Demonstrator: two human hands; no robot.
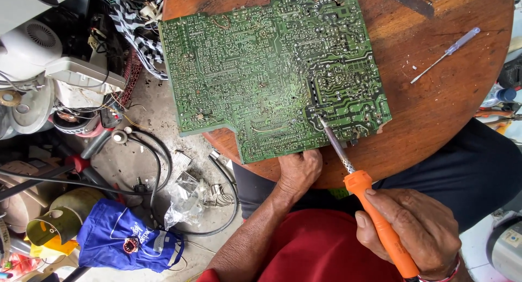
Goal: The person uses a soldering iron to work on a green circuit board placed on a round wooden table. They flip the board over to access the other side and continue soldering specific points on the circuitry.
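A large green circuit board [261, 70] lies solder side up on a round wooden table [446, 102], its left part hanging past the table's edge. My left hand [298, 172] grips the board's near edge from below. My right hand [414, 227] holds an orange-handled soldering iron [375, 217]. The iron's metal tip touches the board near its lower right corner.
A small clear-handled screwdriver [447, 53] lies on the table at the right. On the floor to the left are black cables [157, 162], a blue cloth bag [128, 236], a clear plastic bag [185, 197], white appliance parts [60, 59] and a checkered cloth [136, 21].
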